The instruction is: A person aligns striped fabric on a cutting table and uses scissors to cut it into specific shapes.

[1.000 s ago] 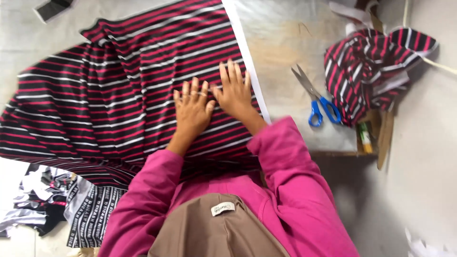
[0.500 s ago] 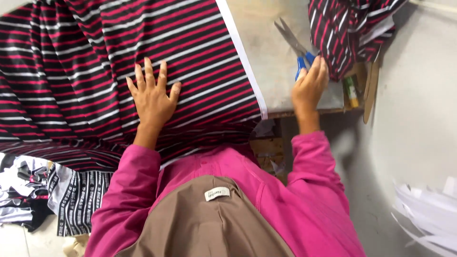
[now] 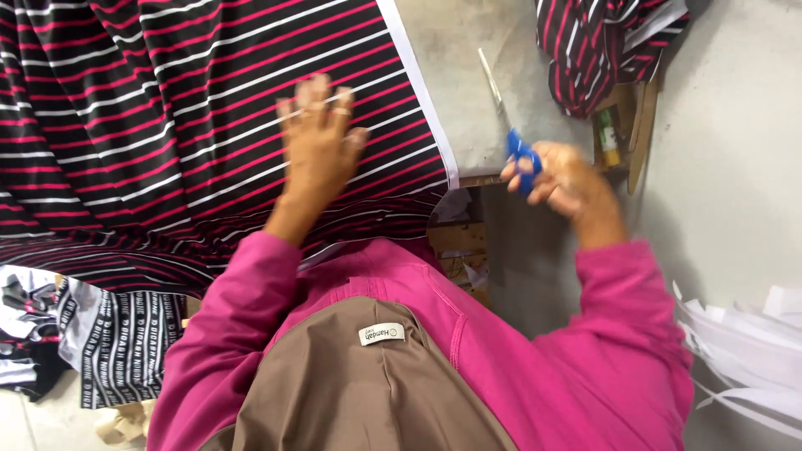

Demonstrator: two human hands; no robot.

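Under left hand [image 3: 316, 150], fingers spread flat, lies striped fabric [image 3: 167, 108]. Right hand [image 3: 561, 177] fingers clamped on blue scissors [image 3: 511, 134], blades pointing away over table [image 3: 468, 75].

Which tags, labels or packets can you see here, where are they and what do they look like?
Small cloth label: sewn on the brown garment at the bottom middle; a white rectangle with dark print.
Printed fabric: hanging at the lower left, under the striped cloth; black with rows of white lettering.
Small bottle: at the table's right edge, beside the right hand holding blue-handled scissors; green with a yellowish label, too blurred to tell more.
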